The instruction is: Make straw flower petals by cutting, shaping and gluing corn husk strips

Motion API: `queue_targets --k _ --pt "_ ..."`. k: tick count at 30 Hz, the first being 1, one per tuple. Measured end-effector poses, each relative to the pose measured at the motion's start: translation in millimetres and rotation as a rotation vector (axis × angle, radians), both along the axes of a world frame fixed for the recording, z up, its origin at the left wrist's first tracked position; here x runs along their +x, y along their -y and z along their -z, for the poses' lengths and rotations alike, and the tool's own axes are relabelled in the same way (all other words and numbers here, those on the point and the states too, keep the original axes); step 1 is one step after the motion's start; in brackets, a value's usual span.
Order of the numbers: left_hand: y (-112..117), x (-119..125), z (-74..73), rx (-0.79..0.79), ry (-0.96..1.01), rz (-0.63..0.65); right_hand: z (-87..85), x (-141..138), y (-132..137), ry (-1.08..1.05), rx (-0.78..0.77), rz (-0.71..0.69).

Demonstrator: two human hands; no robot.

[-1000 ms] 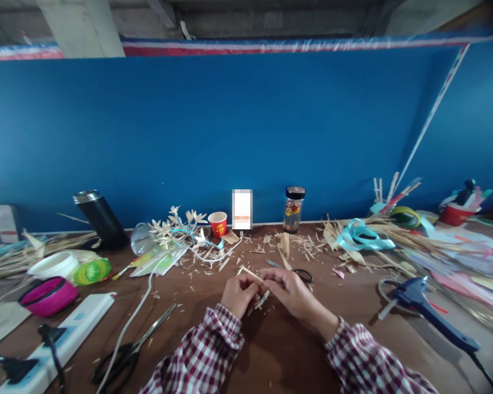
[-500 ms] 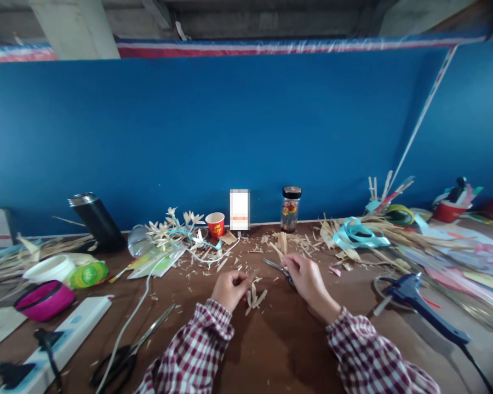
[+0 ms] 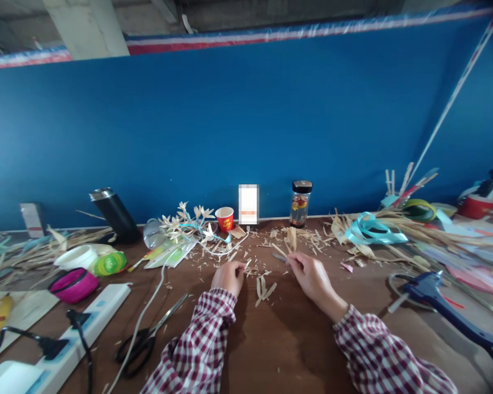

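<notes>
My left hand [image 3: 228, 278] is closed, fingertips pinched together near a thin pale sliver; what they hold is too small to tell. Between my hands, several cut pale husk petals [image 3: 264, 291] lie fanned on the brown table. My right hand [image 3: 312, 276] has thumb and fingers pinched at the lower end of a dry husk strip [image 3: 291, 241]. Metal blades [image 3: 278, 256] poke out beside those fingertips, their other end hidden under the hand. Black-handled scissors [image 3: 142, 345] lie half open left of my left forearm.
Husk scraps litter the table's back. Husk flowers [image 3: 184, 221], a paper cup [image 3: 224, 219] and a jar [image 3: 301, 203] stand there. A blue glue gun [image 3: 447, 306] and turquoise ribbon [image 3: 370, 230] are rightward; a power strip [image 3: 94, 323] and white cable [image 3: 142, 309] leftward.
My left hand has moved left, away from the husk petals, and turned its back more to view. The right hand stays at the husk strip. The whole view has shifted slightly.
</notes>
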State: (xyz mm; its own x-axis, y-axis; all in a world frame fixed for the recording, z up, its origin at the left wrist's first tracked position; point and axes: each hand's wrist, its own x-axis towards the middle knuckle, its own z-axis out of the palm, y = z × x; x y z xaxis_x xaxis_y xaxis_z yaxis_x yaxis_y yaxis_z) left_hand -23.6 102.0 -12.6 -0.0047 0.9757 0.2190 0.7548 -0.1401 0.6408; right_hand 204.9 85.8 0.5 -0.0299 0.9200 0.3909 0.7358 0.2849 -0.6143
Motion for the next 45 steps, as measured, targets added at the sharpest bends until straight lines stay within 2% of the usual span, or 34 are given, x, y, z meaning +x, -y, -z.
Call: queue_targets --k 7,13,19,23,28,32,35,41,45 --pt "-0.7 0.8 -4.4 -0.007 0.023 -0.055 0.5 -0.4 0.8 0.045 0.006 0.014" --pt "-9.2 -5.8 -0.4 0.095 0.269 -0.160 0.8 1.1 2.3 0.265 0.045 0.123" --pt "-13.0 -9.9 6.9 0.144 0.322 -0.174 -0.8 13.2 -0.1 0.496 -0.072 0.177" --pt "-12.9 -11.9 5.0 0.188 0.328 -0.272 -2.7 17.5 -0.2 0.521 -0.101 0.131" --pt "-10.7 -19.6 -7.0 0.217 0.172 -0.489 -3.4 17.0 1.6 0.530 -0.116 0.098" --pt "-8.0 -25.8 -12.3 0.098 -0.050 -0.625 -4.3 16.2 1.8 0.538 -0.173 0.118" --pt "-8.0 -28.5 -9.5 -0.007 -0.147 -0.614 -5.2 15.2 1.1 0.540 -0.191 0.122" --pt "-9.8 -30.4 -4.1 -0.026 -0.213 -0.506 -3.2 15.4 -0.1 0.539 -0.172 0.123" --pt "-7.7 -28.4 -9.0 -0.025 -0.226 -0.558 -0.4 16.6 -0.5 0.534 -0.137 0.111"
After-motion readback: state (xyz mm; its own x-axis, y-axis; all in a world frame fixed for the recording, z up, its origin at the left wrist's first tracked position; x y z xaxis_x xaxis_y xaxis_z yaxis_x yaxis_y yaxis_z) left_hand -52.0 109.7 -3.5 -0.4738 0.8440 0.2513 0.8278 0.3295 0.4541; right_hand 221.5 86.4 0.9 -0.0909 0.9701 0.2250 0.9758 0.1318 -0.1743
